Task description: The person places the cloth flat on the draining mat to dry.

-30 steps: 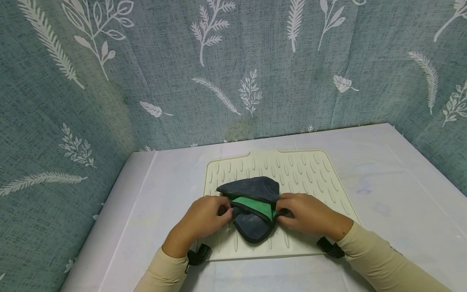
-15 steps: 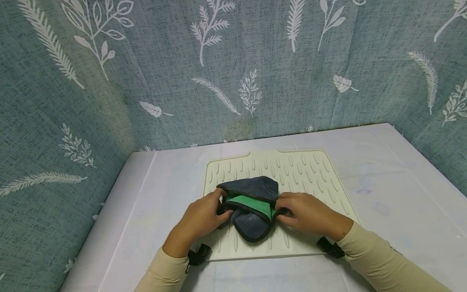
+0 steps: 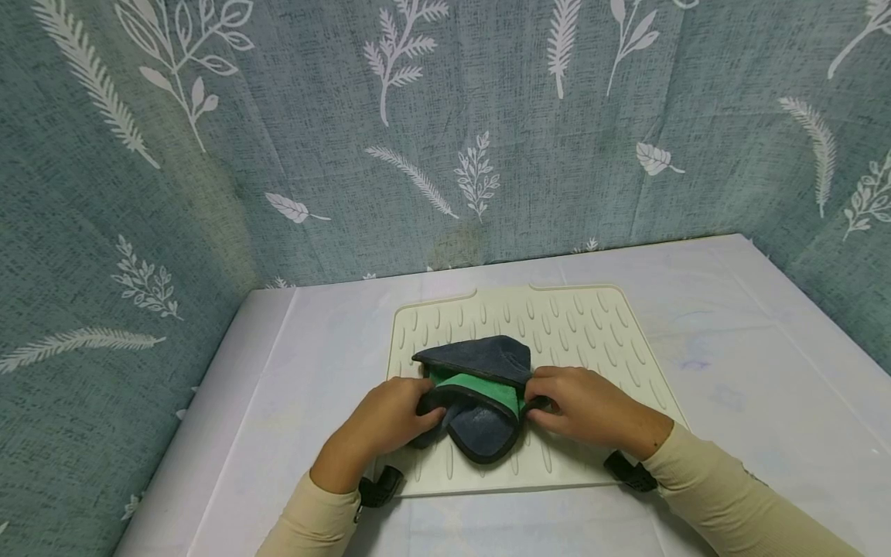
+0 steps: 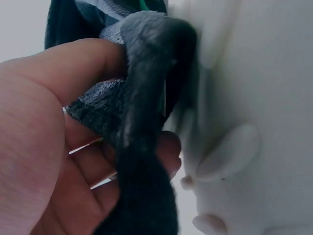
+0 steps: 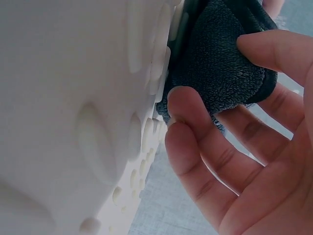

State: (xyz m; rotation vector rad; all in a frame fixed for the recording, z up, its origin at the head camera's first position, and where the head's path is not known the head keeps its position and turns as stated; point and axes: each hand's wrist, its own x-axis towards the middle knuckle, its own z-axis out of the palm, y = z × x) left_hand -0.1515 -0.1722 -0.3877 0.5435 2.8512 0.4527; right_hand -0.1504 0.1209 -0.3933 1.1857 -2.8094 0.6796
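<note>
A dark blue-grey towelling cloth (image 3: 483, 429) with a green side and black edging lies bunched and folded on a cream ribbed mat (image 3: 592, 333). At its left side my left hand (image 3: 390, 414) pinches an edge between thumb and fingers. In the left wrist view the gripped cloth (image 4: 146, 93) runs between thumb and fingers, its dark edging hanging downward. My right hand (image 3: 581, 406) grips the opposite side. Seen from the right wrist, thumb and fingers hold a fuzzy corner of the cloth (image 5: 220, 63) close to the mat. Some inner folds are hidden.
Under the mat spreads a white-covered table (image 3: 313, 348). A blue-green leaf-patterned curtain (image 3: 445, 155) stands behind and at both sides. Black wrist devices (image 3: 380, 486) sit below each wrist, above the mat's front corners.
My left hand loosened, reached its fingers up along the cloth's left edge, then came back down pinching the edge. The left part now bulges beneath that hand. My right hand stays nearly still.
</note>
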